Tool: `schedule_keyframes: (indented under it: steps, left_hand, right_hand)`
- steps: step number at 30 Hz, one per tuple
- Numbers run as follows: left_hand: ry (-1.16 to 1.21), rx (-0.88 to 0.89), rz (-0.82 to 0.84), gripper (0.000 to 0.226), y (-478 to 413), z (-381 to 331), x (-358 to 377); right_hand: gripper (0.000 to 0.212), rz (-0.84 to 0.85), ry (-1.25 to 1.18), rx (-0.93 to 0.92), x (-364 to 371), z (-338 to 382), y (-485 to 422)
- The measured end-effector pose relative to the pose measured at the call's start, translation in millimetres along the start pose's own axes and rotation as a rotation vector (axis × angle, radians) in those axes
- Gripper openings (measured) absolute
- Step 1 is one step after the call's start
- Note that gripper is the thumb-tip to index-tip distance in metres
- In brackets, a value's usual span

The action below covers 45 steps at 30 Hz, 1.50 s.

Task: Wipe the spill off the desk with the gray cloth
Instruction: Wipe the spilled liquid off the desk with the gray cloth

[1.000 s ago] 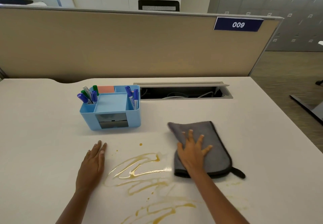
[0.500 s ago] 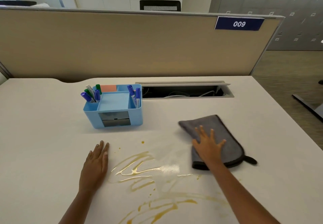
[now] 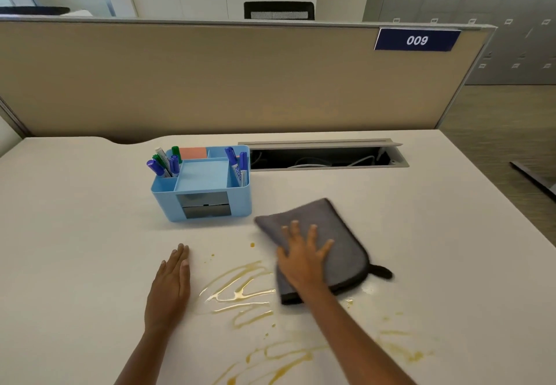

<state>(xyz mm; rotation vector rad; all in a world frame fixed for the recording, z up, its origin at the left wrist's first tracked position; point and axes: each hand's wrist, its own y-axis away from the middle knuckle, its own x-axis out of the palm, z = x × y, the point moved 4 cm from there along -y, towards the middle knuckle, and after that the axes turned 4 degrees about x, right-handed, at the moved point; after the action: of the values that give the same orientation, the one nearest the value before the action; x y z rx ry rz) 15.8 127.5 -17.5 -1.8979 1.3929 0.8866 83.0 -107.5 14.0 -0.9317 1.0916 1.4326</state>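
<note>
A yellow-brown spill (image 3: 240, 291) streaks the white desk (image 3: 75, 219) near its front, and more smears trail off to the lower right (image 3: 400, 351). The gray cloth (image 3: 340, 234), with a small black loop at its right end, lies flat on the desk and covers the spill's right edge. My right hand (image 3: 304, 258) presses down on the cloth's left half, palm flat and fingers spread. My left hand (image 3: 171, 285) rests flat on the bare desk just left of the spill and holds nothing.
A blue desk organizer (image 3: 201, 186) with markers stands behind the spill, close to the cloth's far left corner. An open cable tray (image 3: 325, 156) is cut into the desk at the back. A beige partition (image 3: 210, 77) walls off the rear. The desk's right edge (image 3: 511, 204) drops to the floor.
My right hand slid the cloth out to the right, then back left onto the spill's right edge. The streaks on the right are smeared thinner. My left hand stayed put.
</note>
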Motion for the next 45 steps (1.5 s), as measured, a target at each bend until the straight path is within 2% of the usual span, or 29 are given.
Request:
schedule_keyframes:
  steps: [4, 8, 12, 15, 18, 21, 23, 25, 27, 30, 32, 35, 39, 41, 45]
  left_hand:
    - [0.064, 0.008, -0.019, 0.051, -1, 1, -3]
    - [0.106, 0.000, -0.020, 0.072, 1, 3, -4]
    - [0.054, -0.012, -0.038, 0.062, 8, 1, -5]
    - [-0.030, -0.010, -0.025, 0.051, 16, 3, 0]
    - [-0.064, -0.010, -0.016, 0.063, 26, 4, 1]
    - [-0.067, 0.020, 0.009, 0.076, 41, 5, 3]
    - [-0.052, 0.030, 0.030, 0.084, 45, 7, 4]
    - [-0.038, 0.027, 0.017, 0.085, 45, 8, 3]
    - [-0.029, 0.025, 0.005, 0.080, 45, 6, 2]
    - [-0.036, 0.032, 0.008, 0.067, 45, 5, 2]
    - [-0.036, 0.036, 0.011, 0.072, 44, 6, 1]
    - [-0.032, 0.026, 0.006, 0.069, 45, 4, 1]
    - [-0.021, 0.029, 0.005, 0.069, 47, 1, -2]
    - [-0.022, 0.027, 0.000, 0.066, 48, 1, -2]
    - [-0.036, 0.026, 0.002, 0.070, 48, 2, -1]
  right_hand:
    - [0.055, 0.032, 0.084, -0.265, 34, 70, 38]
    - [0.053, 0.077, 0.158, -0.455, 35, 65, 56]
    - [0.053, 0.013, 0.142, -0.286, 10, 8, 22]
    - [0.073, -0.012, 0.102, -0.163, -8, -57, 5]
    - [0.089, -0.107, 0.018, 0.029, -22, -120, 16]
    - [0.077, -0.200, -0.007, 0.126, -25, -150, 56]
    - [0.067, -0.254, 0.006, 0.086, -13, -143, 85]
    - [0.071, -0.308, -0.013, -0.001, 6, -115, 110]
    - [0.076, -0.287, 0.009, -0.089, 28, -75, 123]
    - [0.063, -0.204, 0.067, -0.215, 42, -15, 125]
    - [0.054, -0.194, 0.068, -0.246, 34, 3, 109]
    - [0.051, -0.130, 0.090, -0.122, 16, -20, 67]
    - [0.052, -0.149, -0.001, 0.118, -21, -95, 36]
    - [0.057, -0.118, -0.026, 0.242, -32, -141, 44]
    - [0.057, -0.218, -0.084, 0.422, -38, -188, 98]
